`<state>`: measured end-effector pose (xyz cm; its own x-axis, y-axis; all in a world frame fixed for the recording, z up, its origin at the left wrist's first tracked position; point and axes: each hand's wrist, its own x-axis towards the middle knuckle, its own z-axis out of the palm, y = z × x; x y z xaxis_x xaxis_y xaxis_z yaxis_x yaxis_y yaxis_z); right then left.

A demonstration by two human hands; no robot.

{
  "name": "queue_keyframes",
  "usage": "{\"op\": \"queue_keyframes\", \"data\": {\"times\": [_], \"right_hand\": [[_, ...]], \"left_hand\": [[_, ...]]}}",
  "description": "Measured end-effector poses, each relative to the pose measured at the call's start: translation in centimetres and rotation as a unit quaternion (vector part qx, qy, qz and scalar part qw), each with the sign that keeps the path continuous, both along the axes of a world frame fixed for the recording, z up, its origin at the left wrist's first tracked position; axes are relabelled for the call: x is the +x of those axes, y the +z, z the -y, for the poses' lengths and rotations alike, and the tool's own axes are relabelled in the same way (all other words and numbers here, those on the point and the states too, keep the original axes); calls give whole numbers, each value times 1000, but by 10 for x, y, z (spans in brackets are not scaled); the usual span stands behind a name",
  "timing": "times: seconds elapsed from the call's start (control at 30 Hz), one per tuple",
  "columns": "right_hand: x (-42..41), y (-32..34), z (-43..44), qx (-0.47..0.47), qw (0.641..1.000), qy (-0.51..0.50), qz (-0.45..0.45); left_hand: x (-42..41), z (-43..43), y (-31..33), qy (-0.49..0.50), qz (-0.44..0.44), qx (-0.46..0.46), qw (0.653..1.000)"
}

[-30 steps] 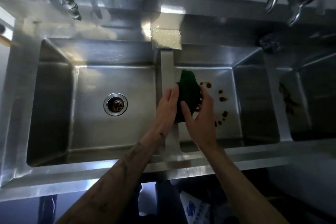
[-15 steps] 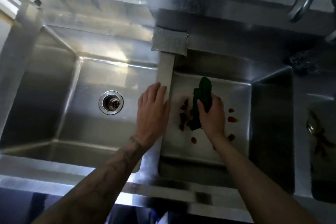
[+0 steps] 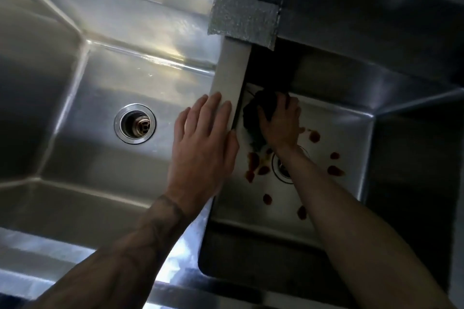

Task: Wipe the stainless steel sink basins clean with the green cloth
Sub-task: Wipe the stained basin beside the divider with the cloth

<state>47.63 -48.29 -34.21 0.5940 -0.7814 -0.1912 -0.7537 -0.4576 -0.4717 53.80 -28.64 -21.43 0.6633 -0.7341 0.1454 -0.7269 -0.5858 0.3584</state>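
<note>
Furthest to the left of my left hand is the left basin [image 3: 75, 158], bare steel with glare across its far wall. Its drain [image 3: 134, 123] sits in the floor, a little left of that hand's fingertips.

My left hand [image 3: 204, 143] lies flat, palm down, fingers straight and slightly spread. It grasps nothing. Its fingertips rest on the top of the divider [image 3: 232, 75] that separates the two basins, and the thumb lies along the divider's right edge. Beyond the fingertips, at the far end of the divider, a grey scouring pad [image 3: 244, 20] lies across the ledge.

Just right of my left hand, over the divider and down in the right basin [image 3: 349, 130], is the green cloth [image 3: 254, 118]. It looks nearly black in the shadow, and it is bunched up on the basin floor close to the divider wall, towards the far left corner. My right hand [image 3: 281, 125] is on top of it, fingers curled over the bundle and gripping it while pressing it to the steel.

Red spots [image 3: 335, 170] are scattered over the floor on the near side of my right hand and to its right, some just beside the cloth's near edge. A second drain [image 3: 282, 170] shows partly under my right wrist, among those spots.
</note>
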Motion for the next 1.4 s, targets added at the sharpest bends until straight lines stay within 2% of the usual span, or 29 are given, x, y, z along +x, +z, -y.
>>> {"op": "queue_keyframes", "data": {"times": [0.17, 0.23, 0.33, 0.4, 0.47, 0.53, 0.57, 0.67, 0.7, 0.77, 0.87, 0.9, 0.93, 1.0, 1.07, 1.1, 1.13, 1.23, 1.27, 1.3, 1.33, 1.4], "right_hand": [[24, -41, -10, -91, 995, 8, -28], [35, -50, -29, -138, 985, 85, -63], [15, -56, -20, -170, 967, 185, -27], [-2, -56, 6, -190, 972, 136, -17], [2, -56, 22, -188, 981, 19, -52], [25, -53, 11, -151, 985, -47, -68], [32, -52, 0, -138, 989, -30, -50], [14, -54, -24, -129, 975, 180, -12], [2, -55, -17, -131, 967, 216, 0], [-12, -57, 3, -147, 972, 181, 2], [14, -59, 10, -153, 988, -6, -10], [27, -56, 2, -146, 988, -46, -4], [36, -53, -8, -143, 989, -46, 4], [28, -51, -23, -148, 987, 68, 18], [0, -53, -13, -169, 964, 203, 18], [-12, -53, 0, -178, 961, 212, 6], [-17, -55, 11, -184, 966, 179, -6], [6, -57, 17, -180, 982, -44, -37], [20, -56, 9, -172, 981, -80, -40], [29, -54, -2, -166, 983, -69, -30], [31, -52, -13, -167, 986, -13, -13], [11, -53, -21, -162, 974, 160, 9]], "left_hand": [[0, 0, -2, 4, 4, -2, 1000], [0, 2, -3, 6, 10, -2, 1000], [0, 1, -3, 6, 16, -1, 1000], [1, 1, -3, 2, 12, -2, 1000], [1, 1, -3, 5, 8, -3, 1000], [1, 1, -2, 3, 7, -1, 1000], [0, 1, -2, 2, 6, 1, 1000], [0, 1, -1, 2, 2, -1, 1000], [0, 1, 0, 2, 0, -1, 1000], [1, 1, 0, -1, -1, 1, 1000], [1, 1, -1, -1, 3, 5, 1000], [1, 2, 0, -1, 4, 5, 1000], [1, 2, 0, 0, 5, 5, 1000], [0, 1, 0, -2, 4, 5, 1000], [0, 1, 1, 0, 1, 4, 1000], [0, 1, 1, 1, 1, 5, 1000], [0, 1, 1, 1, 1, 7, 1000], [1, 2, 1, 2, 6, 13, 1000], [0, 2, 1, 2, 8, 14, 1000], [0, 1, 1, 3, 9, 16, 1000], [0, 1, 2, 3, 10, 16, 1000], [0, 1, 1, 0, 10, 14, 1000]]}}
